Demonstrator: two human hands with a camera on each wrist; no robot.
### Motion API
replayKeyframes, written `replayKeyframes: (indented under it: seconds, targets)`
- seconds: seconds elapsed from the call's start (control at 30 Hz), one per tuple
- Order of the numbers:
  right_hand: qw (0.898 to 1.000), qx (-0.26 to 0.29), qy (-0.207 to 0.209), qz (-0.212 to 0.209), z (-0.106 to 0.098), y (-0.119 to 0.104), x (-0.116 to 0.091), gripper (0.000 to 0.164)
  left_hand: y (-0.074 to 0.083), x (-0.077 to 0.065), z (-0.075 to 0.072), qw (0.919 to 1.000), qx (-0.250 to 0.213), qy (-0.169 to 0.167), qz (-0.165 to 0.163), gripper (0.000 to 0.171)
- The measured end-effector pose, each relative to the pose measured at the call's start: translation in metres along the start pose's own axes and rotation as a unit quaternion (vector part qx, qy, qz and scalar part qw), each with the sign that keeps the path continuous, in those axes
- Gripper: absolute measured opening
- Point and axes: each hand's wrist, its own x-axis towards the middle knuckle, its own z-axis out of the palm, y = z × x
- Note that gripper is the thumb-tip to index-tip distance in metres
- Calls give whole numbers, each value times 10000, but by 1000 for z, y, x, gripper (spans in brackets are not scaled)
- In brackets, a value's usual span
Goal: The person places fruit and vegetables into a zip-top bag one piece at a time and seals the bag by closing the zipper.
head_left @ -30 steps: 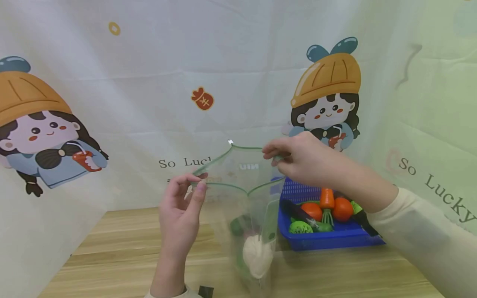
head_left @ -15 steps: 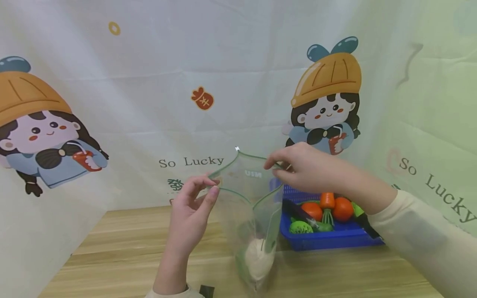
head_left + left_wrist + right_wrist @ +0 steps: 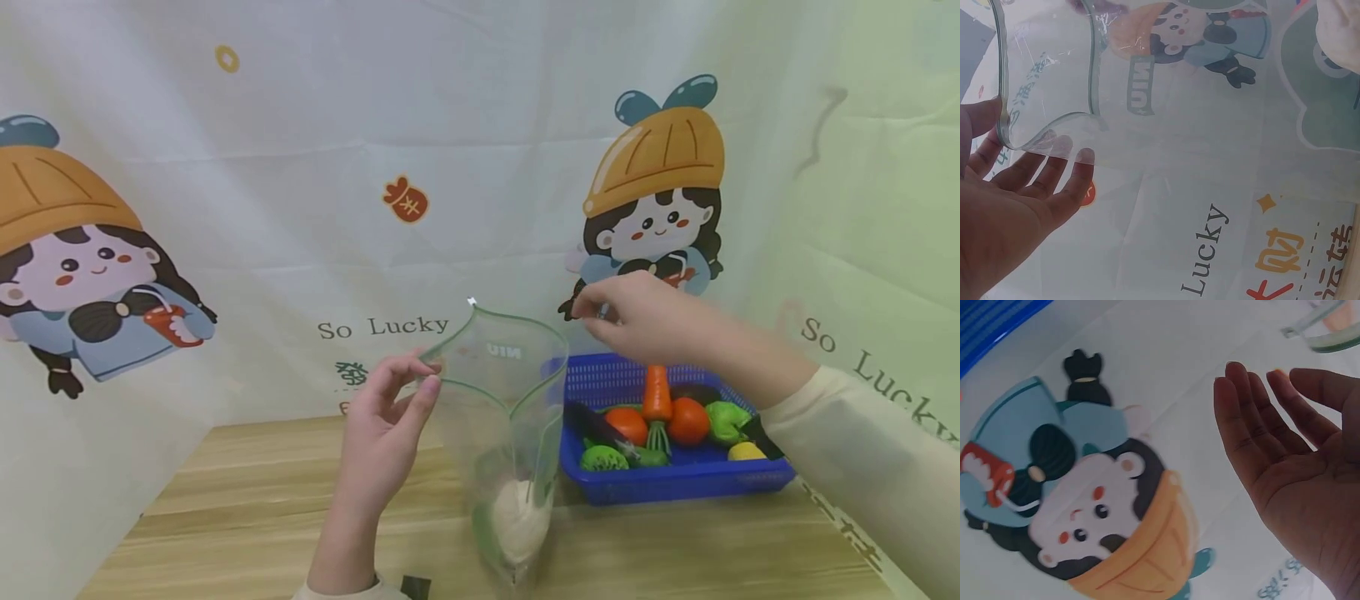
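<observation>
In the head view, my left hand [image 3: 378, 433] pinches the left side of the mouth of a clear zip bag [image 3: 468, 425] with green edging. The bag hangs upright with its mouth spread wide. Low inside it lies a cream, rounded thing [image 3: 521, 521], perhaps a garlic bulb, beside something green. The left wrist view shows the thumb and fingers of this hand [image 3: 1029, 206] on either side of the bag's rim. Apart from the bag, to its right, hovers my right hand [image 3: 637, 321]. The right wrist view shows that hand [image 3: 1297, 462] holding nothing, its fingers loosely bent.
A blue basket [image 3: 682, 493] on the wooden table [image 3: 247, 508] holds toy vegetables, including a carrot [image 3: 657, 396], tomatoes [image 3: 688, 421], an eggplant [image 3: 596, 425] and a green pepper [image 3: 726, 423]. A printed cloth [image 3: 300, 208] stands behind. A small black piece [image 3: 416, 587] lies at the front.
My right hand has let go of the bag's right edge and moved up and right. The bag and my left hand have shifted slightly right and down since a second ago.
</observation>
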Motion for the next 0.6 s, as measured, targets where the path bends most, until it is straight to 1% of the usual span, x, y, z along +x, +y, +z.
replayKeyframes:
  seconds: [0.07, 0.17, 0.3, 0.37, 0.47, 0.6]
  targets:
    - [9997, -49, -132, 179, 2, 12, 0, 20, 0, -1, 0, 10000, -3, -10, -1, 14]
    - [9990, -189, -236, 324, 6, 35, 0, 19, -1, -2, -1, 10000, 11, -14, 0, 14]
    - [9966, -345, -402, 633, 13, 67, 1, 21, 0, -4, -1, 10000, 26, -3, 20, 13]
    - [9940, -426, -528, 855, 18, 85, 0, 24, 0, -4, -1, 10000, 37, 0, 26, 13]
    - [9896, -566, -731, 1100, 28, 113, -5, 25, 1, -5, -1, 10000, 48, -9, 20, 13]
    - [9848, -651, -1066, 1205, 43, 148, -17, 24, 2, -5, 0, 10000, 37, -34, 32, 14]
